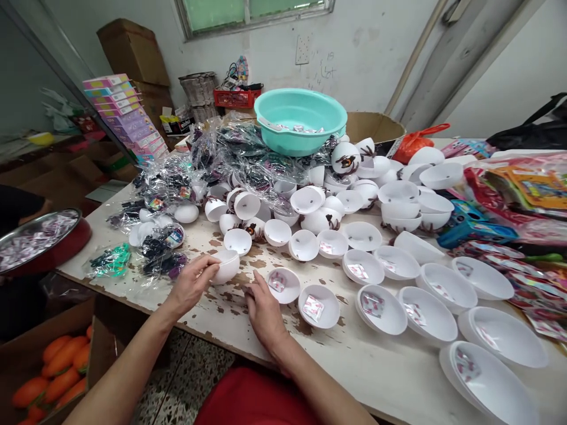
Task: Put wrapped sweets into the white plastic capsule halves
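My left hand (192, 288) pinches the rim of a white plastic half shell (227, 268), holding it at the table's front part. To its right, my right hand (264, 310) is beside another white half shell (287, 289) with a small printed packet (277, 282) inside. Its fingers are apart and hold nothing that I can see; whether they touch that shell's rim I cannot tell. More half shells, several with such packets, stand in rows to the right, among them one holding a packet (313, 308).
A turquoise basin (301, 121) with packets stands on bagged dark items (234, 141) at the back. White shells with brown prints are piled before it. At left are a metal bowl (66, 251) of packets and a carton of orange objects (62, 354). Colourful packages (527, 183) lie right.
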Demonstrator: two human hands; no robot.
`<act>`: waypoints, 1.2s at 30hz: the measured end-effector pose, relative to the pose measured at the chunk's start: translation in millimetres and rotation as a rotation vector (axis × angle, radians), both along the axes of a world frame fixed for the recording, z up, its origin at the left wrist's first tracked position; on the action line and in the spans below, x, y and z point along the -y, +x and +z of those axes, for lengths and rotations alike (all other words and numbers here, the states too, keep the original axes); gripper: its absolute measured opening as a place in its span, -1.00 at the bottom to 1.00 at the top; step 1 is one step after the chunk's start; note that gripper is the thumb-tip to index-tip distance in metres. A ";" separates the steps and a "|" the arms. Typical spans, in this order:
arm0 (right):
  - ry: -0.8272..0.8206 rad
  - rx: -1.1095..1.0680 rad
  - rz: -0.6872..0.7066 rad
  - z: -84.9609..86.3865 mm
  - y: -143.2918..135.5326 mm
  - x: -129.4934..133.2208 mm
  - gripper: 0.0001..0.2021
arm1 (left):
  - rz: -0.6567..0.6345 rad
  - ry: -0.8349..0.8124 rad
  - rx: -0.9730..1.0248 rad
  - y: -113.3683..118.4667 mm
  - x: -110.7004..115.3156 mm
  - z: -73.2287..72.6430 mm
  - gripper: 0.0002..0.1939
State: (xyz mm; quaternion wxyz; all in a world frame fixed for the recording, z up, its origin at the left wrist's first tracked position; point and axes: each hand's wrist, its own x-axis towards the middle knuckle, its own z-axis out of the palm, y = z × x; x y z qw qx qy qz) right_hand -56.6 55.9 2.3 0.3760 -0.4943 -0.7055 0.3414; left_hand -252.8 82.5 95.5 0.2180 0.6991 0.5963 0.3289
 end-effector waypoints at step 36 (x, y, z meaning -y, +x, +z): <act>-0.821 -0.762 0.026 68.9 42.9 16.8 -0.62 | 0.434 -0.010 -0.015 30.2 10.6 -6.7 -0.75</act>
